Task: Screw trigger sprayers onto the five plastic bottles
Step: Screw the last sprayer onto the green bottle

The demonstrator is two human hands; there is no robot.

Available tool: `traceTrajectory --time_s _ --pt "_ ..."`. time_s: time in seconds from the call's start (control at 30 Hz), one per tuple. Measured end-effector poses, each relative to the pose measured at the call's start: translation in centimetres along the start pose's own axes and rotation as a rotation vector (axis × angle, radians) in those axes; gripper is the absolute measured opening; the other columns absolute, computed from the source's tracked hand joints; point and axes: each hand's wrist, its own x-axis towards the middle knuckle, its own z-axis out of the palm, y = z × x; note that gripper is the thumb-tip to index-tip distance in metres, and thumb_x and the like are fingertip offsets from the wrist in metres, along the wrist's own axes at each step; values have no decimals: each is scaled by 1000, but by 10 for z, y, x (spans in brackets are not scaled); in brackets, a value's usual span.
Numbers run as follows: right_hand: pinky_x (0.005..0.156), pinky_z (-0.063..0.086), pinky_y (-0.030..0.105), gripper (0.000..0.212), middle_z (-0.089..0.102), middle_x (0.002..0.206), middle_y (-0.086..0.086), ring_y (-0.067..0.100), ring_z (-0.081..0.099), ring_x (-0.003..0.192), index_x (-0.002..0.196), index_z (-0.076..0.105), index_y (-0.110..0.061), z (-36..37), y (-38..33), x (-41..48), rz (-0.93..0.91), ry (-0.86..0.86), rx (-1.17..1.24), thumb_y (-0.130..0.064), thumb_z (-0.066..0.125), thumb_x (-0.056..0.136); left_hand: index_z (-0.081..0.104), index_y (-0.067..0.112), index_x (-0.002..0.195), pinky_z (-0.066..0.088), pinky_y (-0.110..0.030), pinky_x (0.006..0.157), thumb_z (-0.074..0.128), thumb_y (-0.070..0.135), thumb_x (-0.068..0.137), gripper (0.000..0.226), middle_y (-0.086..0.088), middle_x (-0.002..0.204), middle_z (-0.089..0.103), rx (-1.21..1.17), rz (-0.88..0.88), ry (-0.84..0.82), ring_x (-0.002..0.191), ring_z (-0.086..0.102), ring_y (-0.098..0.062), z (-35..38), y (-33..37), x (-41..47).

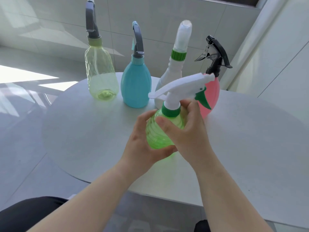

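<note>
Both of my hands hold a ribbed green bottle (158, 133) over the middle of the round white table (83, 139). My left hand (143, 141) cups its body from the left and below. My right hand (189, 124) wraps its shoulder, fingers by the green collar. A white trigger sprayer (180, 86) with a green lever sits on its neck. Behind stand a clear yellow bottle (101, 72) with a grey sprayer, a blue bottle (136, 84) with a grey sprayer, a white bottle (172, 72) with a green collar and clear cap, and a pink bottle (212, 96) with a black sprayer.
The four standing bottles form a row along the table's far side. The table's near edge (167, 196) runs just in front of my forearms. Grey tiled floor lies to the left, a white wall or door to the right. My dark-clothed lap (30, 213) shows at bottom left.
</note>
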Motion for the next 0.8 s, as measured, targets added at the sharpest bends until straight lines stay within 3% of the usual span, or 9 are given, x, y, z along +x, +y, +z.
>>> traceTrajectory --time_s 0.1,0.17,0.3,0.37,0.47,0.57,0.63,0.7,0.8 --pt "74 42 8 30 59 84 -28 -10 55 84 93 49 -38 -9 0 -3 -39 -152 123 -20 53 71 37 50 100 35 3 73 83 19 51 74 28 100 49 -1 0 -10 92 47 18 -1 -3 1" --pt "72 43 7 29 65 81 -29 -10 57 83 95 53 -36 -10 1 -3 -40 -154 234 -17 47 76 36 49 101 36 2 73 84 18 52 75 27 102 48 0 2 -26 92 47 18 -2 -4 2" --pt "68 46 8 22 69 75 -25 -8 61 77 90 60 -26 -8 3 0 -37 -63 360 -8 52 81 36 49 101 38 0 75 84 22 49 75 27 103 48 -28 -15 -59 93 47 17 -4 -3 4" --pt "69 49 14 20 72 77 -11 1 64 78 90 62 -21 -11 6 3 6 -53 418 -8 59 75 36 51 101 41 -3 78 80 27 48 74 27 104 49 -50 -32 -78 96 49 14 -6 -2 5" --pt "80 51 25 36 65 96 16 14 61 90 106 54 -7 -19 5 10 55 -146 358 -12 60 70 37 52 101 42 -4 79 77 29 46 72 25 105 50 -65 -32 -104 97 50 12 -8 -2 8" --pt "84 47 18 46 59 109 3 7 58 104 121 45 -8 -28 -2 19 -11 -321 248 -9 58 77 38 54 101 42 -4 78 77 28 47 71 27 102 52 -65 -28 -133 96 51 12 -10 -2 10" --pt "79 44 10 34 61 102 -6 -3 59 95 112 51 -15 -31 -7 21 -20 -396 164 -12 58 79 39 55 101 42 -4 78 77 28 48 71 28 99 53 -63 -26 -143 95 51 12 -12 -4 12" --pt "72 45 9 26 63 91 -8 -6 60 82 99 56 -22 -30 -11 22 8 -361 139 -17 61 74 38 57 101 43 -4 78 77 28 47 72 27 98 54 -56 -28 -147 94 52 12 -13 -5 13" --pt "69 48 14 34 61 88 6 2 59 76 102 54 -6 -19 -10 21 37 -235 83 -8 68 71 39 53 102 40 -2 76 77 28 47 72 27 98 54 -49 -21 -149 93 51 14 -12 -6 14"
